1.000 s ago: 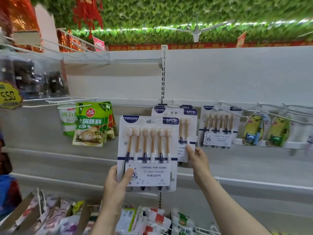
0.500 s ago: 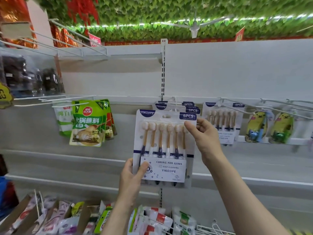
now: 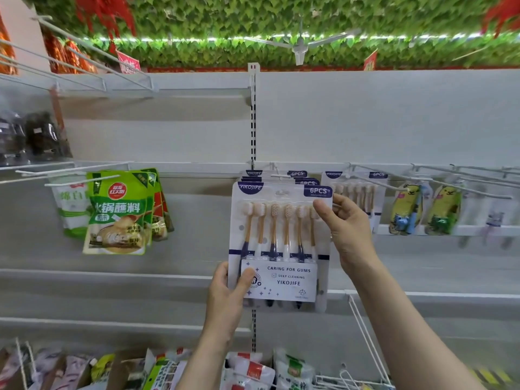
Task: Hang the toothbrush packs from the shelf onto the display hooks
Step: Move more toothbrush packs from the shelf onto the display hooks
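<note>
A white toothbrush pack [image 3: 281, 237] with six tan-and-navy brushes is held upright in front of the display hook [image 3: 277, 175]. My left hand [image 3: 229, 296] pinches its lower left corner. My right hand [image 3: 346, 229] grips its upper right edge with thumb in front. The pack's hang hole sits at the hook's tip, just in front of several identical hung packs [image 3: 298, 178]. More of the same packs [image 3: 357, 192] hang on the neighbouring hook to the right.
Green sauce pouches [image 3: 118, 212] hang on hooks at left. Yellow cartoon-figure items [image 3: 422, 212] hang at right under long white hooks [image 3: 439, 181]. Assorted packets [image 3: 253, 370] fill the lower shelf, beside a white wire divider [image 3: 365, 336]. Dark bags [image 3: 36, 136] sit on the upper left shelf.
Both hands raised the toothbrush pack up and to the right, from below the hook to level with it. My right hand shifted from the hung packs to the pack's upper right edge.
</note>
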### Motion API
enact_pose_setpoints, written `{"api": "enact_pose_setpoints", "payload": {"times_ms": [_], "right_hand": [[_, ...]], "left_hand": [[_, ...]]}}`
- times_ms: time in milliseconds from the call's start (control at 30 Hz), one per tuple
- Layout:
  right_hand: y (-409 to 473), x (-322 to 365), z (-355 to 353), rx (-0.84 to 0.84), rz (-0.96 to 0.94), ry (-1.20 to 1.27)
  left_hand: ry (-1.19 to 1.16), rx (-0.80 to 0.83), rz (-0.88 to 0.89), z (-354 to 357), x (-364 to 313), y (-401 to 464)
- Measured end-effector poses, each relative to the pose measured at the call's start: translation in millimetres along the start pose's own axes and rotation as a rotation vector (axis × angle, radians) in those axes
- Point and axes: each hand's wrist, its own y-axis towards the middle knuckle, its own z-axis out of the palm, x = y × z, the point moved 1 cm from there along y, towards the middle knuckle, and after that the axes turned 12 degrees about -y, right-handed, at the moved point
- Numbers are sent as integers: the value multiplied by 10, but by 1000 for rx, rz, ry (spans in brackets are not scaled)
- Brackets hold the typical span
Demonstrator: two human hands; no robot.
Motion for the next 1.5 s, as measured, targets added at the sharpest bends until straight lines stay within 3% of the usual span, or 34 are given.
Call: {"api": "enact_pose_setpoints", "payload": {"times_ms": [267, 700, 1000, 1200, 1333, 1400, 1500], "right_hand": [[259, -131, 53, 149, 50, -249], [588, -285, 128, 68, 106, -512], [558, -372, 109, 60, 98, -536], [193, -530, -194, 106, 233, -793], [-182, -521, -779, 266, 302, -1192], [-341, -424, -1146, 353, 293, -1365], [-559, -185, -1763, 407, 269, -1537]], "left_hand": [[48, -47, -52, -35, 210, 345], [188, 1, -86, 34, 311, 931], [198, 23, -76, 13, 405, 974], [339, -153, -279, -10, 832, 627], [555, 67, -438, 353, 894, 271], [679, 242, -367, 711, 756, 113], [892, 488, -112, 1388, 443, -142]]}}
